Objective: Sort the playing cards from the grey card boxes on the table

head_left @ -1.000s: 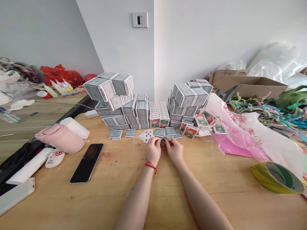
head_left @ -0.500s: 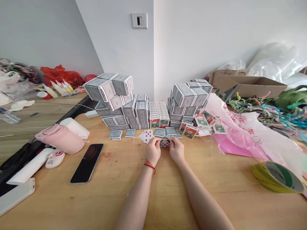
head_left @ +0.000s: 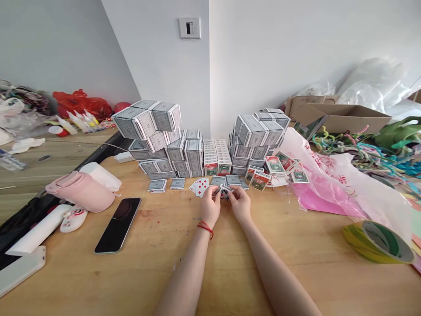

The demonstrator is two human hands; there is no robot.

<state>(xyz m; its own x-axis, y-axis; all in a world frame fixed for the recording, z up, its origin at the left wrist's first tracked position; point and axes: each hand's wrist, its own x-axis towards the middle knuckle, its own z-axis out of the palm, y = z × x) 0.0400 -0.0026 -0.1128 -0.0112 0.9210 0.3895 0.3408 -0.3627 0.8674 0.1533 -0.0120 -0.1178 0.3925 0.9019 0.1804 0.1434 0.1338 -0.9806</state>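
Note:
Between my two hands is a playing card [head_left: 225, 188], bent, with a pale strip of it turned up towards me. My left hand [head_left: 210, 204], with a red string bracelet [head_left: 205, 228] at the wrist, pinches its left end. The fingers of my right hand [head_left: 240, 203] are closed on the right end. Just behind lie folded cards [head_left: 217, 181], patterned backs up. Left of these, a few loose cards [head_left: 201, 187] lie face up, a red diamond card on top. Whether I hold one card or more, I cannot tell.
Blocks of folded cards are stacked at the left [head_left: 158, 127] and right [head_left: 253, 131], with card boxes [head_left: 210, 158] between. A phone [head_left: 118, 225], a pink bottle [head_left: 82, 192] and a white computer mouse [head_left: 73, 219] lie left. Yellow tape [head_left: 358, 241] and a plastic bag [head_left: 319, 162] lie right.
The card between my hands showed its red-pipped face; now it is bent with a pale strip up. Both hands stay nearly in place, fingers shifted slightly. The view has moved a little.

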